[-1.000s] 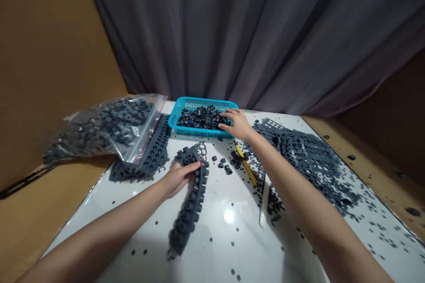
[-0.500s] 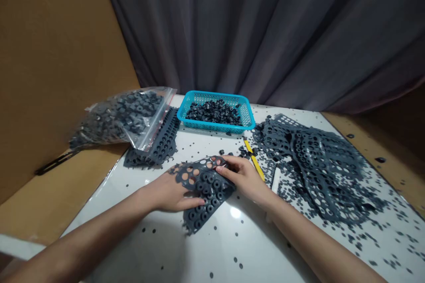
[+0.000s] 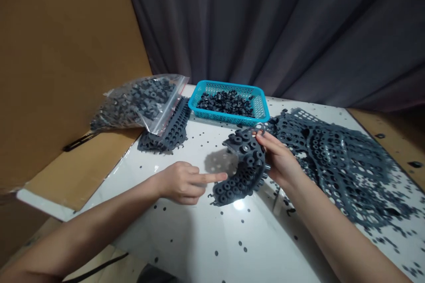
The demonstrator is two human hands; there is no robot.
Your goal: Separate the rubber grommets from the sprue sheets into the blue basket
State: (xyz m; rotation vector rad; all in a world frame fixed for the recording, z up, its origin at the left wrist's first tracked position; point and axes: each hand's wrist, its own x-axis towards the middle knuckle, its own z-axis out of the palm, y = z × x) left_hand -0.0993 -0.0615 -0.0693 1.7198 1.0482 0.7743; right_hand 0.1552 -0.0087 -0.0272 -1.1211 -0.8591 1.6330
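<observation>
My right hand (image 3: 283, 161) pinches the upper end of a dark grey rubber sheet (image 3: 244, 181) studded with ring-shaped pieces. The sheet hangs in a curve above the white table, its studded side facing left; a perforated strip shows at the pinched end. My left hand (image 3: 186, 181) is to its left and holds nothing that I can see. Its index finger is stretched out towards the sheet's lower part, with the other fingers bent; whether the fingertip touches the rubber I cannot tell.
A blue basket (image 3: 265, 108) of small black pieces stands at the back. To the left, a zip bag (image 3: 139, 101) of grey pieces lies against more studded sheets (image 3: 174, 135). Perforated sheets (image 3: 332, 154) and loose scraps cover the right. A white stick (image 3: 277, 201) lies beneath my right wrist.
My right hand has lifted the sheet off the table and bent it into a curve. My left hand has let go of its end and points with the index finger. The view has shifted.
</observation>
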